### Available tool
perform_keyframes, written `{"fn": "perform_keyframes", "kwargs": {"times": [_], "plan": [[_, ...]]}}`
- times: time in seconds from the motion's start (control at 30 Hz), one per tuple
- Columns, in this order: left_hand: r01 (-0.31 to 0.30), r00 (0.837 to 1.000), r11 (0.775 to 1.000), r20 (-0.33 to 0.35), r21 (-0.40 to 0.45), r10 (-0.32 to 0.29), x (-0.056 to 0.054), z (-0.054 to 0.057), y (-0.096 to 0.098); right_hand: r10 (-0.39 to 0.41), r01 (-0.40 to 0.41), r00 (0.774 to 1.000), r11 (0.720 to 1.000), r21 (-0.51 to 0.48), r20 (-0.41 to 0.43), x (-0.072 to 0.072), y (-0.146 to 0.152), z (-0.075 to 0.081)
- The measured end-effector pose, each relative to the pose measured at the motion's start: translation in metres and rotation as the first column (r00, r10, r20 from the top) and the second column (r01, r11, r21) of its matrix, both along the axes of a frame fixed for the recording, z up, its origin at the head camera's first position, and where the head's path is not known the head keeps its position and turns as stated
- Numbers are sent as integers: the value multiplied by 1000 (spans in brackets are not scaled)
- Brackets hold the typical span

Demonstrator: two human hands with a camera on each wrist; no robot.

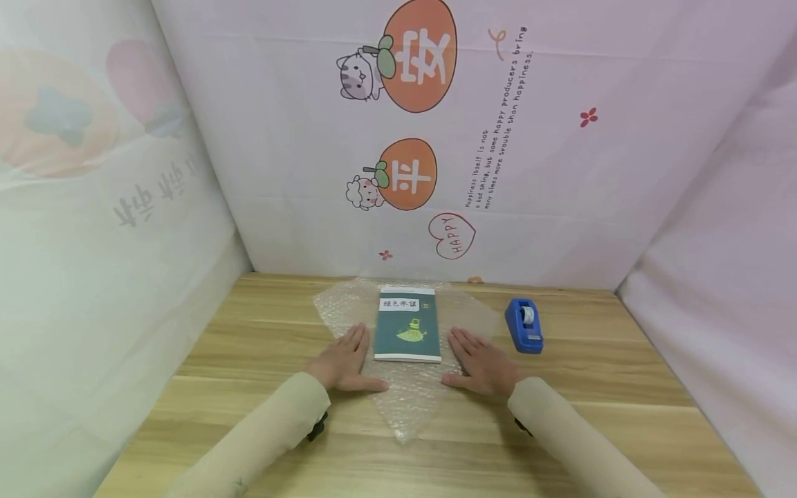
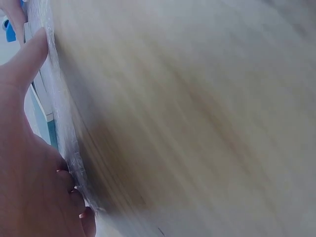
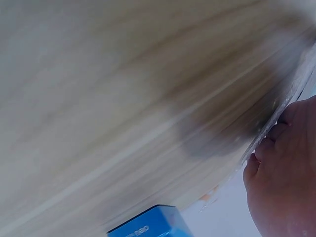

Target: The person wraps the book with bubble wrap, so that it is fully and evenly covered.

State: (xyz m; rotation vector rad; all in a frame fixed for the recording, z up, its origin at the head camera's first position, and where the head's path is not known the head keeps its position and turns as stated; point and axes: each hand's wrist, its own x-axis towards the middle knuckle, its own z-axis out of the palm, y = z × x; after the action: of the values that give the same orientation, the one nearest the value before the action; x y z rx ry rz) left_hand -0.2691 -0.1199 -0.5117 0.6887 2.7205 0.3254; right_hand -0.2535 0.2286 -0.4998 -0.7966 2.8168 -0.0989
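A green booklet with a white title band and a yellow leaf-like drawing lies face up on a sheet of bubble wrap, which is turned so one corner points toward me. My left hand rests flat on the wrap's left side, fingers straight and thumb pointing at the booklet's lower edge. On the opposite side my right hand lies flat too, fingertips close to the booklet's right edge. Neither hand holds anything. In the left wrist view, the booklet's edge shows beyond the left hand.
A blue tape dispenser with a roll of tape stands to the right of the wrap. The wooden table meets a white printed cloth wall at the back, with cloth walls on both sides.
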Motion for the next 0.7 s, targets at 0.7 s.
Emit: {"fn": "perform_keyframes", "kwargs": {"times": [0.7], "plan": [[-8, 1000, 1000, -18, 11, 8, 0, -2, 21, -53, 54, 998, 993, -109, 20, 11, 30, 5]]}}
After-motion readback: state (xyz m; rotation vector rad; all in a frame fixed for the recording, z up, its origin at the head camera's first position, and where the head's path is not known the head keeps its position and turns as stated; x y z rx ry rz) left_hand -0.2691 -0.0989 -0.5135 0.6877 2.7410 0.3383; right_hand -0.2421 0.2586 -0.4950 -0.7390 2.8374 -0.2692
